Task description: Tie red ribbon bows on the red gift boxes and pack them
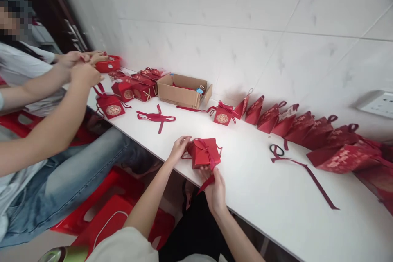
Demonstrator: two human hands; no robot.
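Observation:
A red gift box (201,156) with a dark red ribbon bow (205,149) on it sits tilted at the table's front edge, with thin cord loops at its sides. My left hand (179,149) grips it at its left side, fingers curled and partly hidden. Below the box, my right hand (215,190) is palm up, its thumb pressing the ribbon near the bow. One ribbon tail (206,184) hangs down across that palm. What the fingers under the box touch is partly hidden.
Finished boxes (223,115) and a row of red folded bags (294,125) line the wall. Loose ribbons (156,117) lie on the white table (254,180), near black scissors handles (276,150). A cardboard box (181,95) stands behind. At left, a person's hands (84,67) work.

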